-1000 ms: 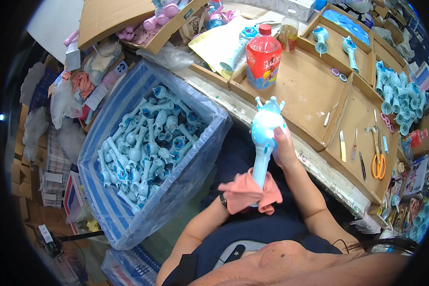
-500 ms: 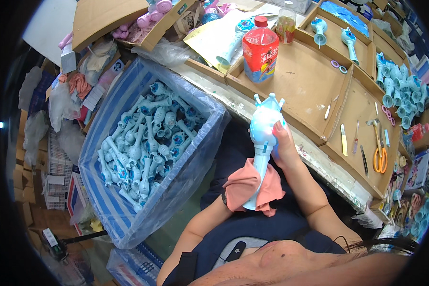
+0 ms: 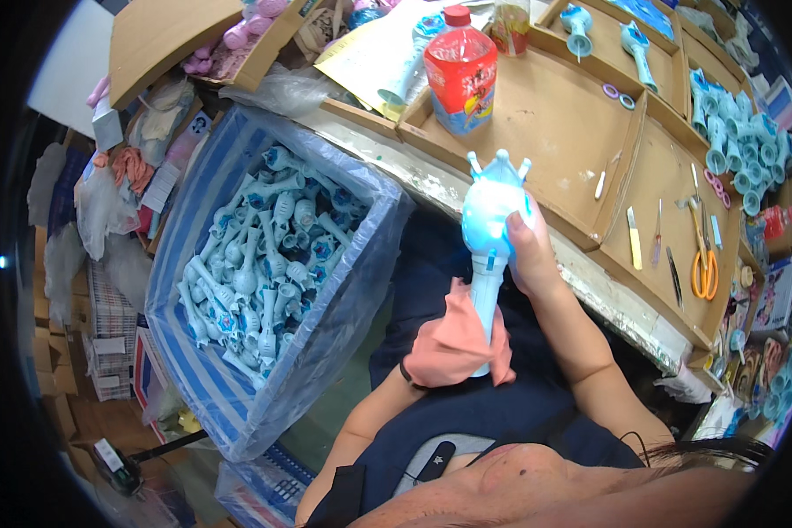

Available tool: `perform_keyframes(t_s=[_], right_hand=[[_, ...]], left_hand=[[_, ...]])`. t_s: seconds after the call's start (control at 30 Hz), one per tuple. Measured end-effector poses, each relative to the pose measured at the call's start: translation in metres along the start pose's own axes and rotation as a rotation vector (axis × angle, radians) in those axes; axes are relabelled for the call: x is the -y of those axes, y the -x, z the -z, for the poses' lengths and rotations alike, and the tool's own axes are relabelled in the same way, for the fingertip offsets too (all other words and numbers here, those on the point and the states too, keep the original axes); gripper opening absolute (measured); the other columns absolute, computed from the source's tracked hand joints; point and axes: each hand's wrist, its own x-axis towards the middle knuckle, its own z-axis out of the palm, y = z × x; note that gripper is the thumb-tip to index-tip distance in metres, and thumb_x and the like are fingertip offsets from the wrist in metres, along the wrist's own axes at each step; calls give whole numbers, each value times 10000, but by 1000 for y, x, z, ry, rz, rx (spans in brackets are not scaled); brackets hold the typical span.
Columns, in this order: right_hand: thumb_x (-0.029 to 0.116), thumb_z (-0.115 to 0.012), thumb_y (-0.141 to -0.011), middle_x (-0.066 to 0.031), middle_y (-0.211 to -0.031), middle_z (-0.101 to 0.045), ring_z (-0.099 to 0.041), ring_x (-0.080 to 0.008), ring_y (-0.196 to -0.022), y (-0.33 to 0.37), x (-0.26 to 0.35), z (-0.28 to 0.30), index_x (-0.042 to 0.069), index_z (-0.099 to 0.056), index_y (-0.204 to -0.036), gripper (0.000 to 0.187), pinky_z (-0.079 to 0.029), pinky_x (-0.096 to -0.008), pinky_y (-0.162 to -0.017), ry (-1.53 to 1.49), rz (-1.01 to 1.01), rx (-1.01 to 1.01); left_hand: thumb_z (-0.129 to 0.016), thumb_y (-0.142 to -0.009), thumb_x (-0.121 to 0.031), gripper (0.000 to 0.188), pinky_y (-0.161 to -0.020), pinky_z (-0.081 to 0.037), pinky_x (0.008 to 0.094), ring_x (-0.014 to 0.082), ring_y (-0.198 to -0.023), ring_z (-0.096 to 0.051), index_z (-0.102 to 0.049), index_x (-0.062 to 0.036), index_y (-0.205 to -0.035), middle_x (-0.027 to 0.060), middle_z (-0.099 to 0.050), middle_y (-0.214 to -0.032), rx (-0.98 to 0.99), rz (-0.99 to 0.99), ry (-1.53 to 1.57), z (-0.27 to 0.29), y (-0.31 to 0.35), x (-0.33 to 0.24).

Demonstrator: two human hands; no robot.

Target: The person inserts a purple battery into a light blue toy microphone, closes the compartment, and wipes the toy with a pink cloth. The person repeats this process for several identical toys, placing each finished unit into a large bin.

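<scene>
While the head view is showing the lit light-blue wand (image 3: 488, 264) tilting slightly in front of the chest, right of the striped bin (image 3: 321, 352), the right hand (image 3: 532, 251) is grasping its round head, thumb across it. The left hand is hiding under the pink cloth (image 3: 456, 348) around the handle, so I'm not telling its grip; they're apparently wiping it down, the next move probably calling for steady holding.

Wand (image 3: 491, 233) right of the bin (image 3: 348, 299) (trays (image 3: 550, 132) beyond).
</scene>
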Motion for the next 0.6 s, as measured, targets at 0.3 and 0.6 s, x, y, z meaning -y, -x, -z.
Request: perform_keyframes(t_s=[0.3,0.6], right_hand=[[179,-737,-874,-243,-1413,-458,-577,-339,-1212,31,-6,-7,-36,-273,-1458,776,-525,-431,-988,-554,-222,342],[82,-691,-894,-262,-1382,-479,-583,-350,-1207,35,-17,7,54,-235,-1477,741,-481,-457,-1035,-648,-208,313]], left_hand=[[-584,-947,-286,234,-536,-472,315,168,-673,-604,-607,-66,-1023,35,-611,-755,-241,-125,-459,10,8,10],[-505,-1001,-298,305,-521,-495,272,144,-590,-633,-611,-27,-907,39,-650,-739,-305,371,724,3,-7,-1]])
